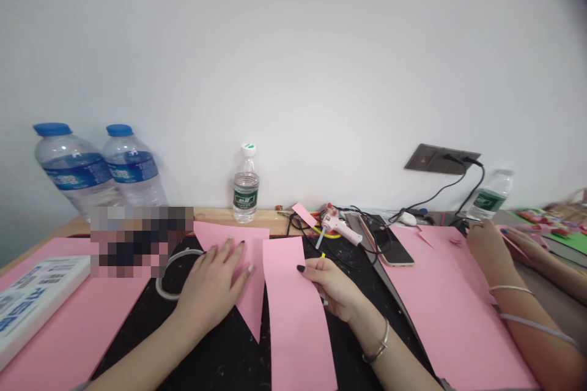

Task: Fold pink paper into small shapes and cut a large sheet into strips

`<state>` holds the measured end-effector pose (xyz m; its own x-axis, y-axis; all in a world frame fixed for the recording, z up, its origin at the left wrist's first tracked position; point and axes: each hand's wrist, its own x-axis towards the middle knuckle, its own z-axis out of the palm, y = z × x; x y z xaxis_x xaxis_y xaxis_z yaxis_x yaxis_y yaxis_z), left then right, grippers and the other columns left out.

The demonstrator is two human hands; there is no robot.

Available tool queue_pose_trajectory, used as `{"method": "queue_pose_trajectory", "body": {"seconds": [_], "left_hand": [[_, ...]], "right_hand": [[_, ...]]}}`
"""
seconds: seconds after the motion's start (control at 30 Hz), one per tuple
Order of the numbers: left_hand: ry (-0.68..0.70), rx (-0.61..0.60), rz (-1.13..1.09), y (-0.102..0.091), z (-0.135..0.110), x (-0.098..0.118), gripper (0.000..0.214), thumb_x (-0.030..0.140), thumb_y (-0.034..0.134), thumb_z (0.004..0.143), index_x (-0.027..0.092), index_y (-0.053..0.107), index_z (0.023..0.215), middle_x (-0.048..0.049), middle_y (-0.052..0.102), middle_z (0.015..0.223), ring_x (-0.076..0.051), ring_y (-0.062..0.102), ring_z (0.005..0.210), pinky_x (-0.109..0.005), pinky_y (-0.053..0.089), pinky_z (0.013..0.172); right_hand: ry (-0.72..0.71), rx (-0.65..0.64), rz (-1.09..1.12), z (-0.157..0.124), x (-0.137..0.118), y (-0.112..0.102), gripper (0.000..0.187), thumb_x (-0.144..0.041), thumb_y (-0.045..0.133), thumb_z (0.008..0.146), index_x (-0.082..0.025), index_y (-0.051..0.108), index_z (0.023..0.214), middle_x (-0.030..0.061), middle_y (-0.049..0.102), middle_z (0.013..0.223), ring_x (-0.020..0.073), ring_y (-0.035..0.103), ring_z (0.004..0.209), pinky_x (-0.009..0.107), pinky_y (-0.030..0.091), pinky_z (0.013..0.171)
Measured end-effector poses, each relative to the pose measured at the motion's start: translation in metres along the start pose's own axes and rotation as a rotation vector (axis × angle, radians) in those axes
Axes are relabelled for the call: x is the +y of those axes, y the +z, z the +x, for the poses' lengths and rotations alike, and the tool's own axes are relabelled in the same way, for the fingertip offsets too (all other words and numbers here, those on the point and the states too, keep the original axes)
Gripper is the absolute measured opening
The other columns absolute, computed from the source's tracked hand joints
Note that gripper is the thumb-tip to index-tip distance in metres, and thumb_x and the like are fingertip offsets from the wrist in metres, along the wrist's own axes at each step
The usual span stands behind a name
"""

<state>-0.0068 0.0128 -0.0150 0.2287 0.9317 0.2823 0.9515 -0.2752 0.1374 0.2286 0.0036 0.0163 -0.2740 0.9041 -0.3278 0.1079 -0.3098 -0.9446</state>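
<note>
My left hand (213,281) lies with fingers spread on a pink paper triangle (254,311), one corner of which points toward me. Beside it, a long pink paper strip (293,317) runs down to the lower edge of the view, slightly curved. My right hand (334,287) pinches the strip's right edge near its far end, thumb on top and the other fingers underneath. A small yellow tip (323,255) shows by those fingers; what it belongs to is hidden. Under the papers is a black mat (220,342). A pale ring-shaped roll (167,281) sits left of my left hand.
A glue gun (342,229) and cables lie behind my right hand, near a phone (389,244). Bottles (246,195) stand along the wall. Pink sheets (440,305) flank the mat, one under a white box (41,299). Another person's hands (486,250) work at the right.
</note>
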Motion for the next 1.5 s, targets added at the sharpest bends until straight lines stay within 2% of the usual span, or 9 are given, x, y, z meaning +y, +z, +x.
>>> {"method": "queue_pose_trajectory", "body": {"seconds": [0.17, 0.37, 0.53, 0.63, 0.73, 0.93, 1.2, 1.33, 1.5], "left_hand": [[0.190, 0.042, -0.128, -0.003, 0.000, 0.004, 0.044, 0.031, 0.032, 0.089, 0.016, 0.039, 0.129, -0.0112, 0.046, 0.133, -0.024, 0.041, 0.122, -0.045, 0.033, 0.100], [0.430, -0.098, -0.173, -0.006, -0.005, 0.013, 0.044, 0.038, 0.041, 0.086, 0.024, 0.041, 0.128, -0.0057, 0.040, 0.137, -0.024, 0.035, 0.126, -0.043, 0.034, 0.100], [0.400, -0.072, -0.132, -0.004, -0.008, 0.015, 0.039, 0.039, 0.044, 0.084, 0.024, 0.052, 0.119, -0.0099, 0.035, 0.140, -0.028, 0.031, 0.127, -0.046, 0.033, 0.100], [0.392, -0.050, -0.144, -0.004, -0.008, 0.015, 0.038, 0.039, 0.045, 0.083, 0.024, 0.054, 0.117, -0.0111, 0.035, 0.139, -0.029, 0.033, 0.126, -0.047, 0.033, 0.099], [0.419, -0.042, -0.178, -0.006, -0.007, 0.015, 0.037, 0.037, 0.046, 0.083, 0.025, 0.053, 0.118, -0.0077, 0.049, 0.131, -0.028, 0.040, 0.122, -0.047, 0.034, 0.098], [0.358, -0.003, -0.177, -0.008, -0.004, 0.013, 0.031, 0.032, 0.043, 0.084, 0.022, 0.061, 0.107, -0.0066, 0.061, 0.118, -0.028, 0.050, 0.113, -0.049, 0.036, 0.096], [0.315, 0.053, -0.144, -0.009, -0.003, 0.013, 0.033, 0.032, 0.042, 0.085, 0.018, 0.063, 0.106, -0.0080, 0.063, 0.114, -0.027, 0.055, 0.108, -0.048, 0.039, 0.095], [0.279, 0.104, -0.173, -0.013, -0.004, 0.015, 0.029, 0.029, 0.044, 0.084, 0.018, 0.066, 0.099, -0.0076, 0.068, 0.105, -0.026, 0.059, 0.101, -0.047, 0.039, 0.094], [0.395, 0.041, -0.209, -0.015, -0.006, 0.020, 0.027, 0.026, 0.043, 0.084, 0.025, 0.064, 0.102, -0.0029, 0.066, 0.109, -0.024, 0.058, 0.103, -0.044, 0.039, 0.093]], "right_hand": [[-0.047, 0.007, -0.161, 0.005, 0.006, 0.006, 0.026, -0.036, 0.049, 0.078, -0.016, 0.051, 0.061, -0.0078, 0.037, 0.040, 0.0049, 0.025, 0.031, 0.018, 0.014, 0.032], [-0.225, 0.142, -0.379, 0.008, 0.015, 0.009, 0.010, -0.015, 0.053, 0.072, -0.015, 0.059, 0.063, -0.0051, 0.043, 0.048, 0.0079, 0.033, 0.044, 0.020, 0.021, 0.043], [-0.441, 0.222, -0.607, 0.003, 0.006, 0.014, 0.026, -0.009, 0.045, 0.076, -0.020, 0.065, 0.089, -0.0008, 0.058, 0.063, 0.0131, 0.050, 0.057, 0.021, 0.033, 0.054], [-0.513, 0.222, -0.628, 0.002, 0.004, 0.017, 0.030, -0.009, 0.039, 0.079, -0.020, 0.067, 0.085, 0.0026, 0.065, 0.074, 0.0168, 0.058, 0.067, 0.023, 0.038, 0.060], [-0.492, 0.237, -0.591, 0.005, 0.007, 0.015, 0.031, -0.010, 0.039, 0.078, -0.020, 0.068, 0.082, 0.0023, 0.066, 0.072, 0.0182, 0.059, 0.067, 0.023, 0.038, 0.059], [-0.303, 0.185, -0.363, 0.013, 0.017, 0.006, 0.025, -0.019, 0.043, 0.077, -0.018, 0.065, 0.066, -0.0025, 0.051, 0.049, 0.0106, 0.039, 0.042, 0.021, 0.024, 0.042], [-0.260, 0.140, -0.307, 0.012, 0.014, 0.004, 0.025, -0.026, 0.044, 0.080, -0.016, 0.063, 0.068, -0.0048, 0.040, 0.045, 0.0071, 0.027, 0.038, 0.019, 0.020, 0.039], [-0.292, 0.156, -0.351, 0.012, 0.014, 0.003, 0.024, -0.019, 0.044, 0.077, -0.016, 0.067, 0.071, -0.0016, 0.052, 0.052, 0.0103, 0.040, 0.044, 0.019, 0.028, 0.043], [-0.399, 0.141, -0.504, 0.011, 0.012, 0.004, 0.033, -0.010, 0.039, 0.076, -0.019, 0.070, 0.084, 0.0011, 0.066, 0.070, 0.0191, 0.059, 0.066, 0.023, 0.042, 0.057]]}}
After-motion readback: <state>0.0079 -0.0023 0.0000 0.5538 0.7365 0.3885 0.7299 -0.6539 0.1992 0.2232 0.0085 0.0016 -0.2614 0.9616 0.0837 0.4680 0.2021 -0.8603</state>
